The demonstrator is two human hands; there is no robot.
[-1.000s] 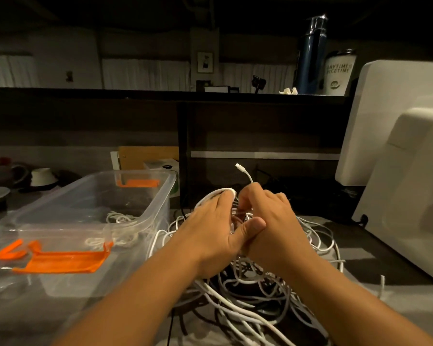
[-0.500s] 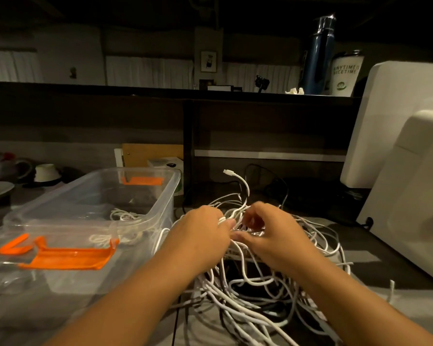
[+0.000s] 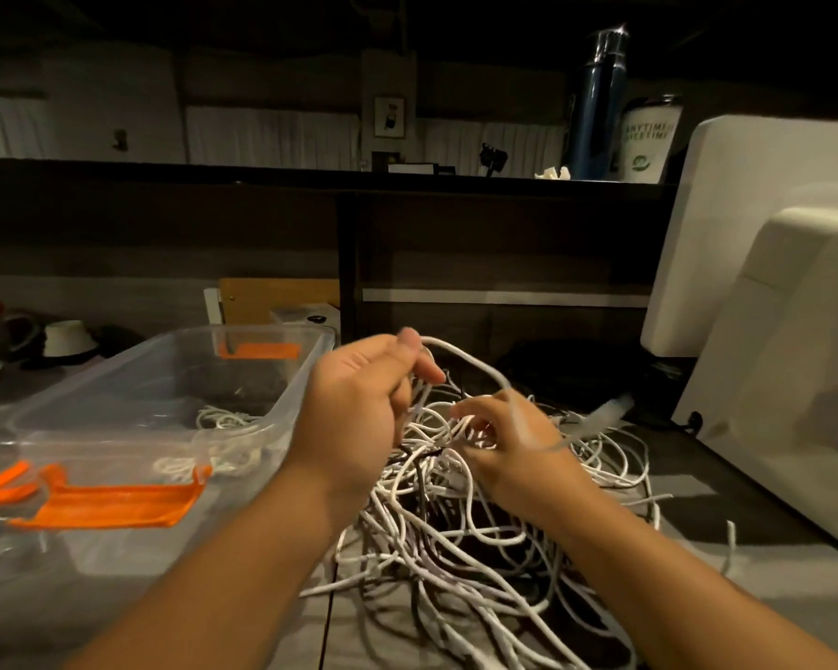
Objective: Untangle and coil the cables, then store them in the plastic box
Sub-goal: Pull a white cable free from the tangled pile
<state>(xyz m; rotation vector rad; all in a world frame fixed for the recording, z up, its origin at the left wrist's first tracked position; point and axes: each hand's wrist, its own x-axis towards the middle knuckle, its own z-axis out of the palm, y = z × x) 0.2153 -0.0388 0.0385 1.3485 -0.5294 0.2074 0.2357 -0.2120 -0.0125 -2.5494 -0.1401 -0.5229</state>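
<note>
Both hands are working at the cable tangle point(image 3: 456, 534), which is lying on the table just right of the plastic box point(image 3: 289, 403).
Left hand point(image 3: 359, 408) is pinching a white cable point(image 3: 460, 355), fingers curled, lifting its loop above the heap; right hand point(image 3: 514, 452), blurred, is gripping strands within the tangle; an orange-clipped lid point(image 3: 107, 505) is lying before the box.

A long dark shelf point(image 3: 310, 174) runs across the back of the worktop point(image 3: 770, 573). On its top at the right end stand a tall blue flask point(image 3: 596, 118) and, just beside it, a white cup with green print point(image 3: 649, 140). A small framed picture point(image 3: 389, 117) hangs on the wall behind the shelf. A bulky white appliance point(image 3: 770, 282) stands right of it. Below its left end sits an upturned white bowl point(image 3: 66, 338).
</note>
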